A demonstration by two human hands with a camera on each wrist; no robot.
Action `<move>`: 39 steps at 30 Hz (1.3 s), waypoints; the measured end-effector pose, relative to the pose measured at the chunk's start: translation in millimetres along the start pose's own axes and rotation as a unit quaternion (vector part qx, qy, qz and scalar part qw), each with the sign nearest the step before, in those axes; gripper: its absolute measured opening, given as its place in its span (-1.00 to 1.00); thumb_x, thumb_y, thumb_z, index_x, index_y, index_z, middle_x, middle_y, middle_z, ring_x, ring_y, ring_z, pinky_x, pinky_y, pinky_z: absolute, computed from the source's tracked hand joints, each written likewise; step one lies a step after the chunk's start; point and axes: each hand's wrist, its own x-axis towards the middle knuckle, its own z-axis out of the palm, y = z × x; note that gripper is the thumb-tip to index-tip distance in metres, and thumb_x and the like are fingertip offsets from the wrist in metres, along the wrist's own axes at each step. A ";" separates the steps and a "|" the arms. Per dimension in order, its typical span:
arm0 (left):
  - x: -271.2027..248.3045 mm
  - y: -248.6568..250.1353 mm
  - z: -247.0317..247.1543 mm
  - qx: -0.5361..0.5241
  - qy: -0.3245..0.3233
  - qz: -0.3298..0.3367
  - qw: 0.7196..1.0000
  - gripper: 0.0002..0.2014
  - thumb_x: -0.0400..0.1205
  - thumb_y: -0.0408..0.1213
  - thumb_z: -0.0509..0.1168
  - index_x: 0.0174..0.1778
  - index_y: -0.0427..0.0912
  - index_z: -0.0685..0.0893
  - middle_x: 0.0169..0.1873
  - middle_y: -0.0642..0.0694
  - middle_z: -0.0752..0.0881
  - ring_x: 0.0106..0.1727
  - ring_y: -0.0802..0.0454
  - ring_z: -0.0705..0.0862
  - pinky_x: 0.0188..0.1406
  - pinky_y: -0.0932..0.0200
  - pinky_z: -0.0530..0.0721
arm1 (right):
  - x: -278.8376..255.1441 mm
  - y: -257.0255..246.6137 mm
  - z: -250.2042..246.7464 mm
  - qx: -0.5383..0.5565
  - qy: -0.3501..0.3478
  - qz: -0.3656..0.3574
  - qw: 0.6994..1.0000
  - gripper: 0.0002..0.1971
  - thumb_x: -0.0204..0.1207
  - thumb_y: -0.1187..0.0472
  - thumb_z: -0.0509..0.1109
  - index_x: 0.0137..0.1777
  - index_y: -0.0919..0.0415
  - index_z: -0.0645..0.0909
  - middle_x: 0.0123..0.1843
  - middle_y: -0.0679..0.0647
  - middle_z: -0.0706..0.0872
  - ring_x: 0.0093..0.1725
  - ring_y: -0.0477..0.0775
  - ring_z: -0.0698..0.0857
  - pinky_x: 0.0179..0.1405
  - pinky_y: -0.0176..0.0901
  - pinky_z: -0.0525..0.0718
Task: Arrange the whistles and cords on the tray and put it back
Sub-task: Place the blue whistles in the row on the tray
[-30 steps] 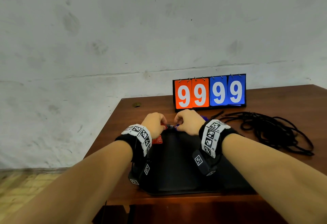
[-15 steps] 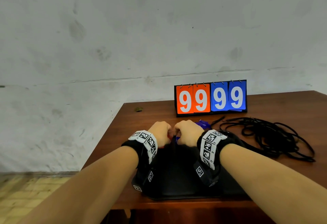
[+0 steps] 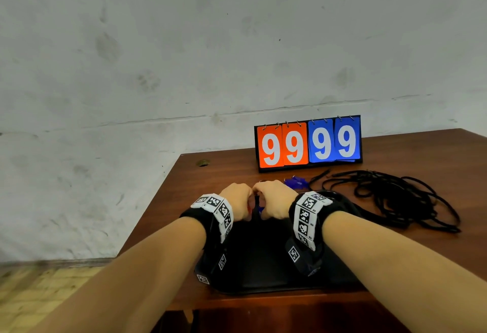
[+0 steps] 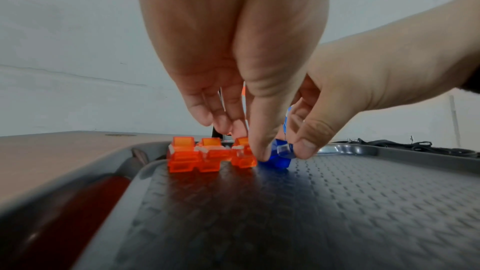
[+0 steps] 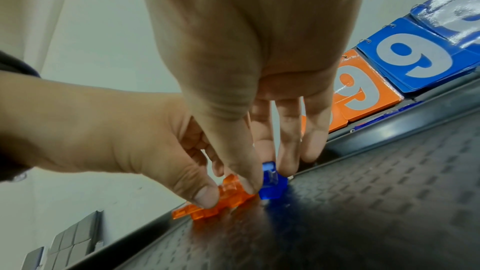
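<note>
Against a scuffed white wall, a black tray (image 3: 266, 280) sits at the wooden table's (image 3: 421, 164) near edge. At the tray's far edge, the left hand (image 3: 238, 205) pinches an orange whistle (image 4: 242, 154), now drawn against the blue whistle (image 4: 276, 156) pinched by the right hand (image 3: 275, 202). The cords (image 3: 395, 195) lie unarranged beside the tray.

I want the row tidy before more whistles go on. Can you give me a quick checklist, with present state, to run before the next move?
1. Orange whistles side by side at the far edge of the tray: ok.
2. Blue whistle set on the tray next to the orange ones: ok.
3. Right hand pinches the blue whistle, so not yet free: not ok.
4. Left hand pinches the nearest orange whistle: not ok.
5. More blue whistles lie off the tray: not ok.
6. Cords in a tangle on the table, off the tray: not ok.
</note>
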 end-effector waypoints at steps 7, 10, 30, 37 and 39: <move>-12.4 -19.5 -5.1 -0.087 0.059 -0.022 0.994 -0.88 0.53 -0.34 0.38 -0.12 -0.01 0.73 -0.08 0.03 0.74 -0.01 0.03 0.73 0.09 0.06 0.75 | -1.9 -2.7 3.9 -0.009 -0.009 -0.011 1.000 -0.43 0.36 0.27 0.60 0.38 0.09 0.56 0.18 0.04 0.68 0.12 0.07 0.68 0.12 -0.07 0.73; -18.6 -32.8 -10.8 -0.076 0.067 -0.043 0.994 -0.84 0.56 -0.35 0.33 -0.06 -0.01 0.74 0.04 0.01 0.74 0.06 0.04 0.70 0.11 0.15 0.69 | -2.2 -6.8 4.9 -0.008 0.004 -0.013 1.000 -0.46 0.35 0.26 0.60 0.35 0.08 0.59 0.15 0.03 0.69 0.10 0.06 0.67 0.05 -0.14 0.71; -19.2 -51.4 -1.9 -0.075 0.020 -0.032 0.996 -0.65 0.45 -0.21 0.58 0.13 -0.04 0.73 0.08 -0.01 0.73 0.06 0.03 0.71 0.06 0.17 0.67 | 10.2 -24.4 12.6 0.016 0.010 -0.034 0.999 -0.70 0.39 0.12 0.59 0.11 0.10 0.72 0.05 -0.04 0.67 0.07 0.02 0.68 0.02 -0.20 0.64; -16.9 -50.1 -0.9 -0.065 0.020 -0.032 0.997 -0.71 0.45 -0.23 0.58 0.09 -0.08 0.78 0.04 -0.03 0.75 0.05 0.00 0.72 0.05 0.13 0.69 | 12.9 -26.0 12.2 0.005 0.007 -0.040 0.999 -0.70 0.40 0.18 0.58 0.14 0.10 0.73 0.14 0.00 0.70 0.12 0.05 0.68 0.07 -0.19 0.66; -16.4 -50.0 -0.6 -0.064 0.020 -0.029 0.997 -0.71 0.46 -0.24 0.57 0.10 -0.10 0.78 0.04 -0.04 0.75 0.07 -0.01 0.72 0.07 0.12 0.69 | 12.7 -25.8 11.7 0.003 0.009 -0.043 0.999 -0.70 0.40 0.18 0.58 0.14 0.09 0.72 0.10 -0.02 0.69 0.12 0.04 0.68 0.07 -0.19 0.66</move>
